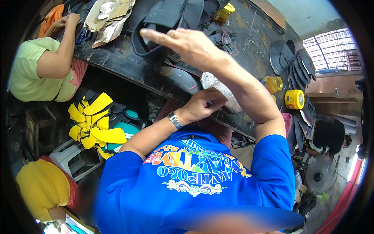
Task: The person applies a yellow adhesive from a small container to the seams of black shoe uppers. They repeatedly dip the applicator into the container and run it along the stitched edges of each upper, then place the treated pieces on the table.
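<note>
My right hand reaches across the dark table with its index finger stretched out and a ring on one finger. That fingertip is at a curved black band, part of a black item on the tabletop; whether it presses on the band I cannot tell. Nothing shows held in this hand. My left hand, with a metal watch on the wrist, is at the table's near edge, its fingers curled in a pinch. What they hold, if anything, is hidden. Beside it lies a pale, whitish slab, partly behind my right forearm.
Yellow jars and stacked black curved pieces stand at the right. Torn cardboard lies far left, near a co-worker in a light green shirt. Yellow cut pieces are heaped beside a grey plastic stool. Another person sits lower left.
</note>
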Tool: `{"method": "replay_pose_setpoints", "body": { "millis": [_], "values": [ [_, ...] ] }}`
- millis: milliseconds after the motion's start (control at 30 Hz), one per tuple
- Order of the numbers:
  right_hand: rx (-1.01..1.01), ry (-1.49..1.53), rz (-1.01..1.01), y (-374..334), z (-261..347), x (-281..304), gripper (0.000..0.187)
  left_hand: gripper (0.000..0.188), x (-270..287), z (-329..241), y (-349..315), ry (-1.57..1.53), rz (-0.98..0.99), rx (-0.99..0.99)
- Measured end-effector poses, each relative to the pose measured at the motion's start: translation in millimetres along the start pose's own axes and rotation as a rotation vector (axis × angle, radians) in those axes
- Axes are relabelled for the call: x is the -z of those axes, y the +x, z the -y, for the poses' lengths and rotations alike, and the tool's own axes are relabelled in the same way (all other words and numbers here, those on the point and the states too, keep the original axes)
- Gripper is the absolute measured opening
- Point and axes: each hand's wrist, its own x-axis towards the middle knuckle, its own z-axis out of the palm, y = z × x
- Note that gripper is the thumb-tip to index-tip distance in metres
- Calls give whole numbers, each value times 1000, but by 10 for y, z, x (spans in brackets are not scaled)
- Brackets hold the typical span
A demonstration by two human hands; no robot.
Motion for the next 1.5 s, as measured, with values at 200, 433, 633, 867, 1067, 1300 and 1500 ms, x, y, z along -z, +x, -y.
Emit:
{"method": "replay_pose_setpoints", "body": {
  "millis": [200,433,633,867,1067,1300,1500],
  "values": [
    [-8,17,-330,-383,438,832,81,72,193,25,32,-160,-481,-54],
    [-233,221,-469,-943,1034,1201,60,59,11,61,306,-485,-376,-54],
    [-480,397,-811,-1750,735,1155,50,33,-53,-193,298,-940,-141,45],
    [-934,13,-515,-3096,-432,1106,39,42,-19,-199,399,-1102,-66,474],
    [-954,-396,-72,-3357,-738,786,56,46,-174,-202,294,-1008,-87,540],
    [-1056,-450,-84,-3139,-899,824,52,42,-178,-329,274,-989,-97,617],
    [-1020,-585,-378,-3211,-514,686,21,41,-224,-413,310,-1011,-103,633]
  ]
}}
